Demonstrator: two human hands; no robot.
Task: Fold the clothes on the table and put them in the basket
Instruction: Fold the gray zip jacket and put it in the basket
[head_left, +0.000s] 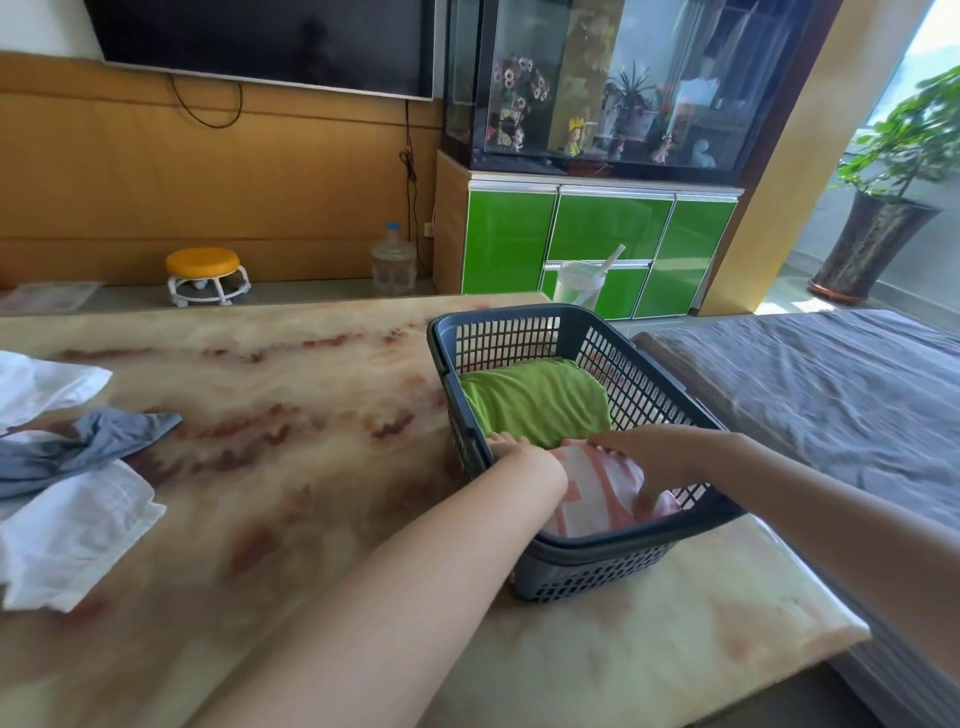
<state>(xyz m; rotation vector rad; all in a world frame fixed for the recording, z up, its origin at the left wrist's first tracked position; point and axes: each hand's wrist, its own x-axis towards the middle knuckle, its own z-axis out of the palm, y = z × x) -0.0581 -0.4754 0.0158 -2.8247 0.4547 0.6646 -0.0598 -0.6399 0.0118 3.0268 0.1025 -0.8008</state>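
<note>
Left hand (524, 460) | right hand (652, 457) | both grip pink garment (592, 496) between them | inside basket (519, 318)

Two bare forearms, unsleeved as far as shown — left hand (524, 460) and right hand (641, 457) apparently bare too.

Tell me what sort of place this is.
Most likely a living room in a home. A wall-mounted TV, a glass display cabinet and a large potted plant by the window all suggest it.
</note>
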